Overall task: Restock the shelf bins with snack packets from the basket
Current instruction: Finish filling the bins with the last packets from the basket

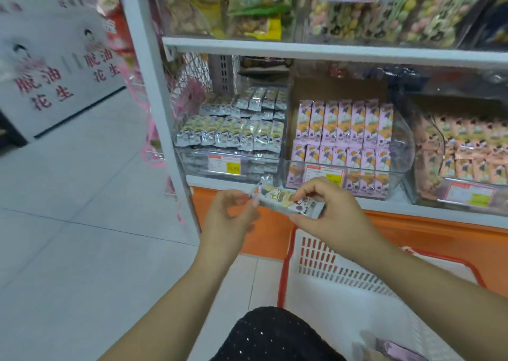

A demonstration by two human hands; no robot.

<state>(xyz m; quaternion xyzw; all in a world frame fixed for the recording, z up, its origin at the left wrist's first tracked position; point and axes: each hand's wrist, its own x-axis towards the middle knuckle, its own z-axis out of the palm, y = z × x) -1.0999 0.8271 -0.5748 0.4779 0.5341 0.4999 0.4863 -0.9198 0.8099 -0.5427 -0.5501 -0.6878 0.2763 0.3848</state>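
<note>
Left hand (229, 216) and right hand (331, 217) are pinching a packet (286, 199) by its ends, likely aligning it for the bin (192, 157) at 11 o'clock.

left hand (231, 213) and right hand (328, 215) meet, fingers (309, 189) pinching.

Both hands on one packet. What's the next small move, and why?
Probably lift the held packet forward into the left clear bin: its wrapper looks like the silver packets there, not the pink packets beside. Left hand and right hand pinch its ends just below that bin.
</note>
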